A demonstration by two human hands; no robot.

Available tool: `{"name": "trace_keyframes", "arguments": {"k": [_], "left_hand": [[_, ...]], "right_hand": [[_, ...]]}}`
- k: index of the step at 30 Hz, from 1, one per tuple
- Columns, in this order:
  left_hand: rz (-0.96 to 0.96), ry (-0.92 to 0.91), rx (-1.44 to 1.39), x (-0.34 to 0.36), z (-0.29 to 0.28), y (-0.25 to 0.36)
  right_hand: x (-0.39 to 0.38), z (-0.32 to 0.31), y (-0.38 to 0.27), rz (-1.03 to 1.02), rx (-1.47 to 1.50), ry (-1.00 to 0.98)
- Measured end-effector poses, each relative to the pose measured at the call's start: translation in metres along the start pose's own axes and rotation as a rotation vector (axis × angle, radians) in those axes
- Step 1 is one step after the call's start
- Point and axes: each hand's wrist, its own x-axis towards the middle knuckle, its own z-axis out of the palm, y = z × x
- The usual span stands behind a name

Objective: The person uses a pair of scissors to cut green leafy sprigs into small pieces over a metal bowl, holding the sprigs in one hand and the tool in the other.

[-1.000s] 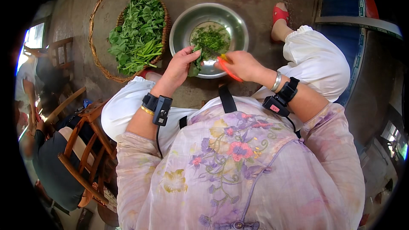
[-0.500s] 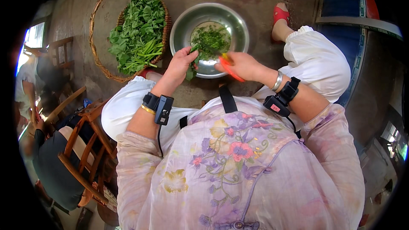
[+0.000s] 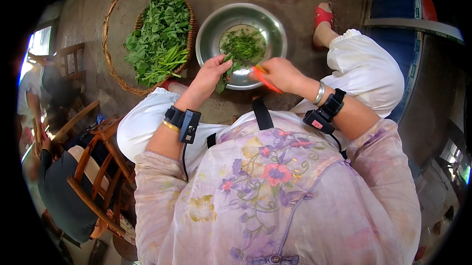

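My left hand (image 3: 211, 73) pinches a bunch of dark leaves (image 3: 221, 82) at the lower left of a steel bowl (image 3: 209, 25), which has finely cut greens (image 3: 243, 41) inside. My right hand (image 3: 282, 76) is closed on orange-handled scissors (image 3: 265, 81) over the bowl's lower right; their blades point at the held leaves and are partly hidden or blurred. To the left of the bowl, a wicker basket (image 3: 193, 27) with a tall looped handle holds a heap of leafy greens (image 3: 160, 34) and green stems.
My legs in white trousers (image 3: 364, 71) flank the bowl, with a red shoe (image 3: 322, 17) at upper right. At far left are wooden chairs (image 3: 96, 176) and other people (image 3: 64, 191). A blue panel (image 3: 388, 0) with a metal bar (image 3: 403, 24) stands at right.
Both hands have stayed over the bowl with only small shifts. The bunch in my left hand and the scissors in my right have moved very slightly; basket and bowl look unchanged.
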Motion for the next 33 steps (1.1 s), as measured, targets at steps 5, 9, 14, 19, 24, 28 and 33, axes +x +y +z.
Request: {"name": "trace_keyframes", "arguments": {"k": [5,9,14,19,24,28,33], "left_hand": [[0.025,0.01,-0.095,-0.001,0.005,0.006],[0.013,-0.038,-0.108,-0.003,0.009,0.008],[-0.011,-0.047,-0.056,-0.002,0.004,0.004],[-0.001,0.011,-0.06,-0.004,0.011,0.007],[-0.077,0.047,-0.19,-0.005,0.006,0.008],[-0.062,0.056,-0.329,-0.01,0.012,0.016],[-0.038,0.012,-0.239,-0.01,0.014,0.017]], "right_hand": [[-0.003,0.007,0.002,0.024,0.007,0.067],[-0.003,0.008,0.0,0.022,0.005,-0.008],[-0.002,0.005,-0.002,0.008,-0.048,-0.03],[-0.002,0.001,0.001,0.027,-0.101,0.021],[-0.002,0.006,0.003,0.08,-0.038,0.047],[-0.003,0.006,0.002,0.029,-0.049,0.014],[-0.003,0.007,0.001,0.04,-0.054,-0.011]]}}
